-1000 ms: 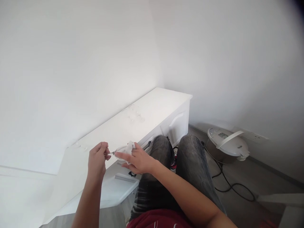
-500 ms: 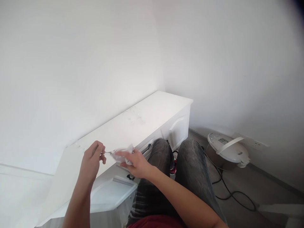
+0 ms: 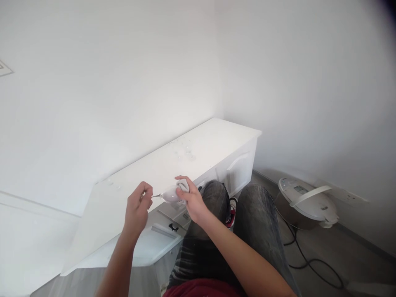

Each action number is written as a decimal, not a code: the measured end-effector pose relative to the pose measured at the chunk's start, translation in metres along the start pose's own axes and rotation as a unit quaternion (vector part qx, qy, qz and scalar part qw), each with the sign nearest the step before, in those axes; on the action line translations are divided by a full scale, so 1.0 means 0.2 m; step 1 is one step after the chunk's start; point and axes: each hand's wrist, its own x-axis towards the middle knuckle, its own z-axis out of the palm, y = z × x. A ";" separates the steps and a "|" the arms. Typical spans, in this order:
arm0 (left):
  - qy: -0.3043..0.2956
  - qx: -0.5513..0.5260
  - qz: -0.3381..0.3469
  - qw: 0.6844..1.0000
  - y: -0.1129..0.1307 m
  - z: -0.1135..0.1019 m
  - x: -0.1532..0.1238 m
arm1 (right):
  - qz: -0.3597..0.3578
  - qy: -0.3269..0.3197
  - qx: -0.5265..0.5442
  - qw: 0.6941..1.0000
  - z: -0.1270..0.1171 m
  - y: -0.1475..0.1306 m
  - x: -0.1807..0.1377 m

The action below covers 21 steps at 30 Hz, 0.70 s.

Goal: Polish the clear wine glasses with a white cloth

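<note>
A clear wine glass [image 3: 169,195] lies sideways between my hands, just over the front edge of the white cabinet. My left hand [image 3: 140,203] is closed on its thin stem end, with the fingers curled in a pinch. Around the bowl's far end is my right hand [image 3: 192,201], holding a white cloth [image 3: 183,185] against the glass. The cloth is bunched under the thumb and fingers, and part of the bowl is hidden behind them. The glass's foot does not show.
The low white cabinet [image 3: 213,140] stands along the wall, with wet-looking clear marks [image 3: 185,152] on its top. My knees [image 3: 216,194] are against its front. On the floor at right sits a rice cooker [image 3: 306,200] near a black cord [image 3: 309,264] and a wall socket [image 3: 351,198].
Both hands and the glass have shifted right in view, as the camera has turned slightly left. My right hand has turned, showing more of the bowl, with the cloth now at its far end.
</note>
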 end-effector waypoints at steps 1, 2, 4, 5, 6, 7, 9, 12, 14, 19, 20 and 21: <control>0.015 0.017 0.015 1.000 0.00 0.01 -0.01 | 0.039 0.002 0.040 0.998 -0.01 -0.01 0.00; 0.036 0.012 0.005 0.999 0.00 0.01 -0.01 | 0.051 -0.013 0.044 0.998 -0.01 -0.03 0.00; 0.053 -0.056 -0.080 0.994 -0.01 0.02 0.01 | -0.013 -0.061 -0.053 0.997 -0.01 -0.07 -0.02; 0.035 -0.105 -0.135 0.985 -0.02 0.01 0.03 | -0.072 -0.087 -0.131 0.985 0.00 -0.09 -0.04; 0.005 -0.147 -0.179 0.973 -0.02 0.01 0.04 | -0.129 -0.113 -0.203 0.964 0.01 -0.10 -0.06; -0.024 -0.175 -0.200 0.964 -0.02 0.00 0.04 | -0.167 -0.129 -0.252 0.944 0.02 -0.11 -0.07; -0.041 -0.169 -0.169 0.970 0.00 0.00 0.03 | -0.162 -0.094 -0.241 0.952 0.04 -0.11 -0.08; 0.015 -0.038 -0.013 0.999 0.04 0.02 -0.03 | 0.021 0.020 -0.033 0.999 0.05 -0.08 -0.05; 0.055 0.027 0.031 0.998 0.05 0.04 -0.05 | 0.088 0.038 0.045 0.994 0.05 -0.07 -0.03; -0.020 -0.163 -0.185 0.969 0.02 0.02 0.01 | -0.203 -0.073 -0.245 0.945 0.05 -0.09 -0.09; -0.036 -0.178 -0.183 0.966 0.02 0.01 0.02 | -0.242 -0.083 -0.273 0.927 0.06 -0.09 -0.10; -0.034 -0.168 -0.154 0.973 0.03 0.01 0.02 | -0.243 -0.065 -0.266 0.931 0.07 -0.09 -0.10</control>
